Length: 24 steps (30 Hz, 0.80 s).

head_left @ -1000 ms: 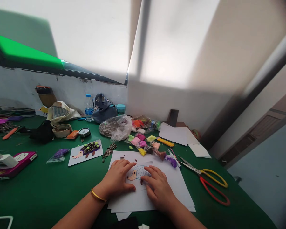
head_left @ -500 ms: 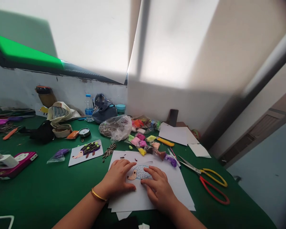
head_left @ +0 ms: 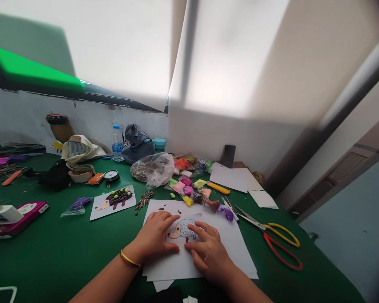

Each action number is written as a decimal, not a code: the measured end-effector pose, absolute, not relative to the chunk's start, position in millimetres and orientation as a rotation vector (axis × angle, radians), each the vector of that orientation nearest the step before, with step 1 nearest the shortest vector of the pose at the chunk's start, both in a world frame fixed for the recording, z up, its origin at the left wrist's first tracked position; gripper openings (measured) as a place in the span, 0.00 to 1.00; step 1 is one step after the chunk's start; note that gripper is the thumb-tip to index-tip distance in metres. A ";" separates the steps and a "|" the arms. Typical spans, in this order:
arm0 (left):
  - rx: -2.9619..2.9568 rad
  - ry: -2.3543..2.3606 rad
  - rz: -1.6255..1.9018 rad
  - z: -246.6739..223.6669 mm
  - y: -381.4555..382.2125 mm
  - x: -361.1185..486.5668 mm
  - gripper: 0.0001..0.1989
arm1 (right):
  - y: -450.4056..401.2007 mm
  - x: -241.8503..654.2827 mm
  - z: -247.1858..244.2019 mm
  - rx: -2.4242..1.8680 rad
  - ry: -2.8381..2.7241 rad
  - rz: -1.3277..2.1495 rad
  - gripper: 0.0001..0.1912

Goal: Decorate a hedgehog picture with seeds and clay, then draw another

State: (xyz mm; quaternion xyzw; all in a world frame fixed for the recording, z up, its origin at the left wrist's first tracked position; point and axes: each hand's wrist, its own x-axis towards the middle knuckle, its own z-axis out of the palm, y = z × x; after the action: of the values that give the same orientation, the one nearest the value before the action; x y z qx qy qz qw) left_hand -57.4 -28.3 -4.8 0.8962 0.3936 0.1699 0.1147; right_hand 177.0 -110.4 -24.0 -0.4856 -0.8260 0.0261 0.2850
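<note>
A hedgehog drawing with a blue outline lies on white paper in front of me. Its face is peach-coloured, and a small brown leg shows under the body. My left hand rests on the sheet to the left of the face, thumb and fingers apart. On the right side, my right hand lies over the rear of the drawing with spread fingers, one fingertip close to the brown leg. Neither hand visibly holds anything. Small dark bits lie above the left hand on the paper.
Scissors lie right of the paper. Behind it are bagged coloured clay, a yellow cutter and a pile of striped seeds. A finished-looking hedgehog card, purple packet and magenta device are on the left.
My right hand's fingers have shifted slightly left and down, and more of the brown leg now shows. The left hand stays nearly in place.
</note>
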 end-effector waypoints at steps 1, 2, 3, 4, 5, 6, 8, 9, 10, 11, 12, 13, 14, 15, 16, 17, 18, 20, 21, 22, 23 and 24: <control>2.626 1.152 0.498 -4.7 -28.4 -57.4 0.47 | -110.2 178.3 -23.8 -1.301 -2.200 0.071 0.20; 2.626 1.150 0.497 -4.7 -28.5 -57.5 0.47 | -110.0 179.4 -23.5 -1.307 -2.188 0.073 0.20; 2.626 1.148 0.495 -4.7 -28.6 -57.6 0.47 | -109.9 180.4 -23.4 -1.317 -2.174 0.073 0.20; 2.625 1.147 0.494 -4.8 -28.8 -57.7 0.47 | -109.9 180.9 -23.4 -1.328 -2.162 0.073 0.20; 2.625 1.148 0.493 -5.0 -28.8 -57.8 0.47 | -110.0 180.9 -23.5 -1.335 -2.158 0.072 0.20; 2.624 1.151 0.494 -5.4 -28.8 -57.9 0.46 | -110.2 180.4 -23.8 -1.336 -2.161 0.071 0.20; 2.623 1.156 0.499 -6.4 -28.6 -58.1 0.46 | -110.7 178.3 -24.6 -1.329 -2.176 0.068 0.19; 2.624 1.153 0.501 -7.0 -28.3 -58.3 0.46 | -110.9 177.1 -25.0 -1.323 -2.183 0.066 0.19; 2.626 1.149 0.502 -7.6 -27.9 -58.4 0.46 | -111.1 176.1 -25.3 -1.316 -2.189 0.063 0.18; 2.628 1.145 0.503 -8.1 -27.4 -58.6 0.46 | -111.2 175.4 -25.4 -1.309 -2.192 0.060 0.18; 2.630 1.141 0.504 -8.5 -27.0 -58.7 0.46 | -111.3 175.0 -25.5 -1.302 -2.191 0.055 0.18; 2.631 1.138 0.505 -8.7 -26.6 -58.9 0.46 | -111.4 175.1 -25.3 -1.298 -2.186 0.049 0.18; 2.632 1.136 0.507 -8.7 -26.4 -58.9 0.46 | -111.5 175.4 -25.1 -1.298 -2.177 0.042 0.18; 2.631 1.136 0.508 -8.7 -26.3 -59.0 0.46 | -111.5 175.9 -24.8 -1.303 -2.165 0.035 0.19; 2.630 1.137 0.510 -8.5 -26.5 -59.0 0.46 | -111.6 176.3 -24.5 -1.312 -2.156 0.030 0.19; 2.630 1.138 0.511 -8.2 -26.7 -59.0 0.46 | -111.6 176.6 -24.2 -1.320 -2.153 0.028 0.19; 2.628 1.140 0.511 -7.8 -27.1 -59.0 0.46 | -111.7 176.6 -24.1 -1.325 -2.158 0.027 0.19; 2.627 1.145 0.511 -7.2 -28.0 -58.9 0.46 | -111.7 176.1 -24.2 -1.315 -2.185 0.027 0.18; 2.627 1.145 0.511 -7.0 -28.4 -58.9 0.46 | -111.7 175.7 -24.5 -1.307 -2.199 0.027 0.17; 2.628 1.145 0.511 -6.8 -28.7 -58.9 0.46 | -111.7 175.4 -24.7 -1.300 -2.207 0.028 0.17; 2.628 1.145 0.513 -6.6 -28.9 -58.9 0.46 | -111.6 175.2 -24.9 -1.296 -2.208 0.029 0.17; 2.629 1.146 0.515 -6.5 -29.0 -58.9 0.46 | -111.7 175.1 -24.9 -1.297 -2.201 0.032 0.17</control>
State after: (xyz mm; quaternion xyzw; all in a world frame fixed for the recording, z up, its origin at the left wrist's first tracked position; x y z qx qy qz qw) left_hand -58.9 -29.0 -6.5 0.8965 0.3907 0.1755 0.1136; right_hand 175.1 -111.7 -24.9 -0.4859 -0.8248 0.0121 0.2889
